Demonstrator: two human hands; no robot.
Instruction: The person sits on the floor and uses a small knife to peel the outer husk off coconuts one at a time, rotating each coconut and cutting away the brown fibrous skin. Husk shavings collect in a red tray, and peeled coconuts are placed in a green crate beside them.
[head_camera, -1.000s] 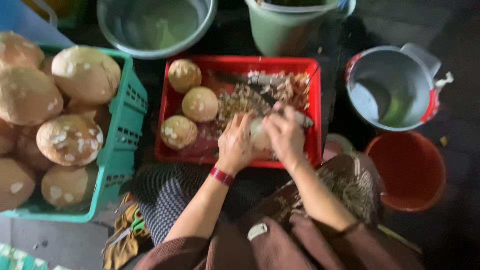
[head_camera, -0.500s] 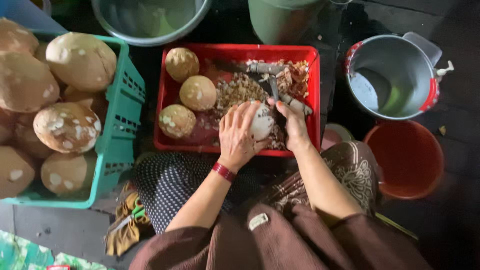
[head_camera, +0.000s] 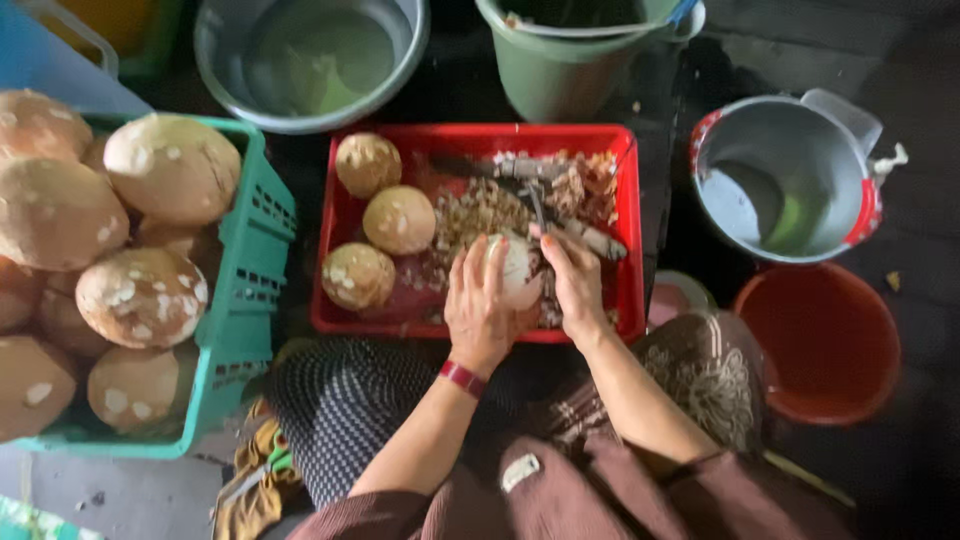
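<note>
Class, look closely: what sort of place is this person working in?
Probably an informal food-preparation spot at floor level: a green crate piled with husked coconuts, a red tray of shavings, and buckets around.

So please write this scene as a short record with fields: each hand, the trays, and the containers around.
Left hand: left hand cups a pale, peeled round coconut over the red plastic tray.
Right hand: right hand grips a knife against that coconut.
Tray contents: three brown husked coconuts, heap of brown shavings.
Left side: teal plastic basket full of large brown coconuts.
Containers: grey basin, green bucket, metal pot with red rim, orange bucket.
</note>
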